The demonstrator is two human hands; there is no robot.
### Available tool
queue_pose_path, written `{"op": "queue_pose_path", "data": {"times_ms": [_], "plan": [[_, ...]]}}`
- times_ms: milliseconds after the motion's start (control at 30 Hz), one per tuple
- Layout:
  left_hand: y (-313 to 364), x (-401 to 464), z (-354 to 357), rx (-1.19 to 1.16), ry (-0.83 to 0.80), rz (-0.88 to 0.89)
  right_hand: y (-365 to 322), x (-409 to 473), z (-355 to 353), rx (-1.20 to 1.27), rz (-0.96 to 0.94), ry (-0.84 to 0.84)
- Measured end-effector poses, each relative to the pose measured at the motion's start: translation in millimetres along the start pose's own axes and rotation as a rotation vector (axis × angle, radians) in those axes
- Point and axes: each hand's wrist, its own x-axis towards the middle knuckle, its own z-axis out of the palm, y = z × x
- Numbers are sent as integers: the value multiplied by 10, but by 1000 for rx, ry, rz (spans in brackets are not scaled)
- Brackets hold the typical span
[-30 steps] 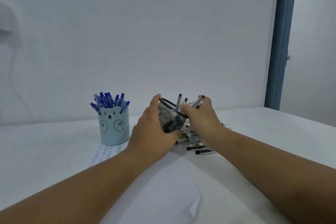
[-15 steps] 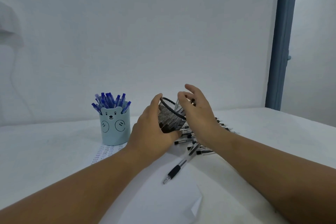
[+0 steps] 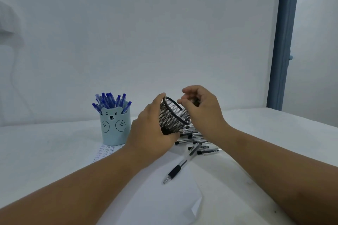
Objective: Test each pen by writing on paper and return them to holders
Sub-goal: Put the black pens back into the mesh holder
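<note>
Our left fingers (image 3: 161, 99) are curling round the tilted mesh cup (image 3: 171, 117), holding it mouth-right over the black pens (image 3: 198, 138). Our right hand (image 3: 200, 109) is hovering at the rim, fingers loosely curled; we cannot tell whether it is holding anything. One pen (image 3: 180, 167) is lying on the paper (image 3: 161, 201). Risk: further tilting is likely to scatter pens toward the table (image 3: 45, 151) edge.
</note>
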Motion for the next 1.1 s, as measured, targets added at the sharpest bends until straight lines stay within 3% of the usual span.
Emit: {"op": "queue_pose_path", "data": {"times_ms": [133,267,400,467,500,633,700,767,900,1100], "plan": [[-20,19,-14,-45,11,-29,-20,46,-19,77,23,29],[-66,41,-11,-45,28,-52,43,34,-44,-91,90,-157],[-126,100,-42,-114,76,-126,-69,164,-199,-15,100,-46],[-143,118,-58,-131,96,-148,-135,228,-365,-113,29,-75],[-151,122,-64,-138,104,-156,-166,233,-458,-191,4,-172],[-181,140,-81,-141,128,-172,-292,102,-611,-527,98,-820],[-180,141,-86,-138,137,-178,-304,24,-528,-662,144,-1001],[-177,135,-90,-138,138,-176,-287,-26,-426,-752,144,-1080],[-169,133,-94,-155,135,-181,-302,-27,-419,-740,86,-1054],[-142,123,-116,-195,152,-208,-344,188,-752,-569,186,-893]]}}
